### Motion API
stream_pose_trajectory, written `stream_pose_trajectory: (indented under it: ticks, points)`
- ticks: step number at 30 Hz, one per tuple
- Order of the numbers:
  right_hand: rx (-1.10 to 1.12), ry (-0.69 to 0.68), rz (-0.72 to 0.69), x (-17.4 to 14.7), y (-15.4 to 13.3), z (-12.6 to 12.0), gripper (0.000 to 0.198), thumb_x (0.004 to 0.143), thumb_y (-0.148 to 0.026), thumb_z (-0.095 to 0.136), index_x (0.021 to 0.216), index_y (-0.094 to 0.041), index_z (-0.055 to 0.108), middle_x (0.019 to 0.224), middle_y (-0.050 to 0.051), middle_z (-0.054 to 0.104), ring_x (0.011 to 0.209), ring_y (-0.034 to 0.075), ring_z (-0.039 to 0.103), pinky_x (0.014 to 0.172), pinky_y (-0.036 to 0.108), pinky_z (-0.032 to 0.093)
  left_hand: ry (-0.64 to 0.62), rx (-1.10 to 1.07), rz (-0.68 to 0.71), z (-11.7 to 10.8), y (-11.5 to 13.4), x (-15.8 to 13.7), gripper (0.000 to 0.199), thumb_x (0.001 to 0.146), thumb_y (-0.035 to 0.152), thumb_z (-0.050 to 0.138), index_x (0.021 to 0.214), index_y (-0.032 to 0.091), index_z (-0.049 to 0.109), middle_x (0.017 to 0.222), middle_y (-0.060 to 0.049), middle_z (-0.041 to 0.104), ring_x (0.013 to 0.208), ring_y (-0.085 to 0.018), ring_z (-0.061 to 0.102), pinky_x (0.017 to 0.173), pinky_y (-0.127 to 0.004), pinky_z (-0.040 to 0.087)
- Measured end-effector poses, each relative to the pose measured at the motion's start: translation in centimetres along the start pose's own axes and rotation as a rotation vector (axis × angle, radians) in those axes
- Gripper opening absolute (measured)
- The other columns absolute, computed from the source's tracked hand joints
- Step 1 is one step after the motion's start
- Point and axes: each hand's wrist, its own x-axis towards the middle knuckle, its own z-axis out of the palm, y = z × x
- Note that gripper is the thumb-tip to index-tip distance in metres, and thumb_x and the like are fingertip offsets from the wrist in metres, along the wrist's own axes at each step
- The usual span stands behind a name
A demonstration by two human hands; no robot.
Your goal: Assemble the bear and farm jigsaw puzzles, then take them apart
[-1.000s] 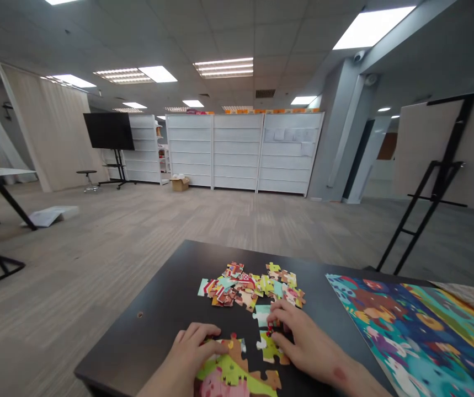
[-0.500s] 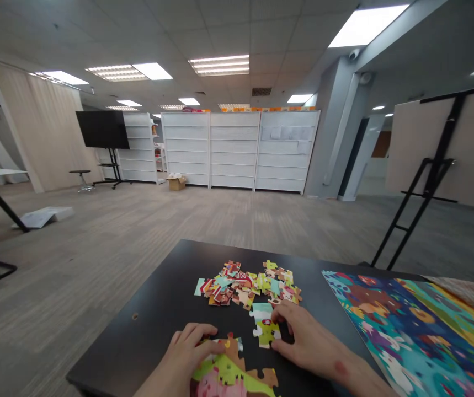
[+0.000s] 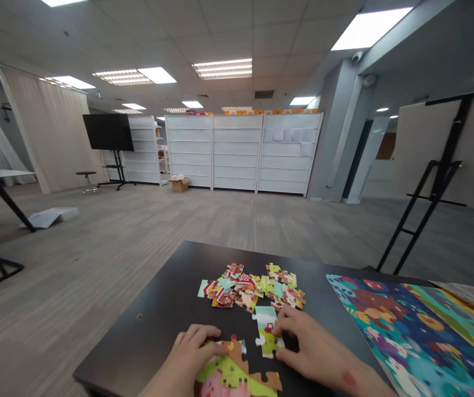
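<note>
- Far left: white-topped table (image 3: 3, 175) on black legs, cut off by the view's edge; beige curtain (image 3: 50, 135) hanging behind it.
- Next: low round stool (image 3: 86, 174), then a dark screen (image 3: 108, 132) on a wheeled stand.
- Black desk (image 3: 137, 336) in the foreground, carrying all the puzzle parts; a small round hole shows near its left side.
- Beyond the desk: open cardboard box (image 3: 179, 185) on the floor, at the foot of the white shelving (image 3: 237, 154).
- Left hand (image 3: 190, 350): released, palm down, fingers loosely curved and apart; thumb lies over the upper left of the assembled puzzle section. Fingertips rest at or just above the desk; exact contact cannot be told.
- Assembled puzzle section (image 3: 225, 379): at the near edge of the view, lower part cut off; pink animal figure on green, stepped outline to the right.
- Loose puzzle pieces (image 3: 237, 286): heaped farther back on the desk, overlapping, several tilted.
- Puzzle strip (image 3: 265, 337): flat, between heap and right hand, apart from the assembled section; pale blue above, green below, red vehicle mid-way.
- Right hand (image 3: 306, 343): thumb and fingers bent, tips at the strip's right edge; grasping or merely pressing, cannot tell.
- Right: colourful picture sheet (image 3: 402, 331) flat on the desk; behind it, a board (image 3: 425, 143) on a black stand.
</note>
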Motion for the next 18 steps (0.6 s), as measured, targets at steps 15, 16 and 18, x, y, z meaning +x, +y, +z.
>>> stream_pose_trajectory:
  ticks: [15, 16, 18]
  points:
    - [-0.024, -0.004, -0.035, -0.5, -0.4, -0.6, 0.023, 0.079, -0.028, 0.067, 0.101, -0.025, 0.074, 0.117, 0.006, 0.064, 0.108, 0.025, 0.062, 0.097, 0.035, 0.047, -0.105, 0.018, -0.043, 1.6, -1.9, 1.0, 0.065, 0.066, 0.064, 0.075, 0.125, 0.039, 0.063, 0.141, -0.005, 0.054, 0.122, -0.035, 0.051, 0.088, -0.038, 0.041]
    - [-0.020, 0.001, -0.064, -0.5, -0.5, -0.6, 0.027, 0.081, -0.030, 0.065, 0.107, -0.026, 0.073, 0.124, 0.007, 0.061, 0.113, 0.025, 0.060, 0.100, 0.035, 0.046, -0.100, 0.021, -0.041, 1.5, -1.8, 1.1, 0.064, 0.066, 0.064, 0.074, 0.124, 0.039, 0.063, 0.141, -0.005, 0.054, 0.121, -0.035, 0.051, 0.088, -0.037, 0.040]
    - [-0.023, -0.003, -0.128, -0.2, -0.6, -0.5, 0.031, 0.089, -0.032, 0.059, 0.117, -0.028, 0.071, 0.133, 0.008, 0.059, 0.121, 0.026, 0.057, 0.106, 0.038, 0.043, -0.097, 0.022, -0.035, 1.3, -1.5, 1.1, 0.064, 0.066, 0.065, 0.074, 0.123, 0.037, 0.064, 0.140, -0.006, 0.055, 0.120, -0.034, 0.051, 0.088, -0.036, 0.041]
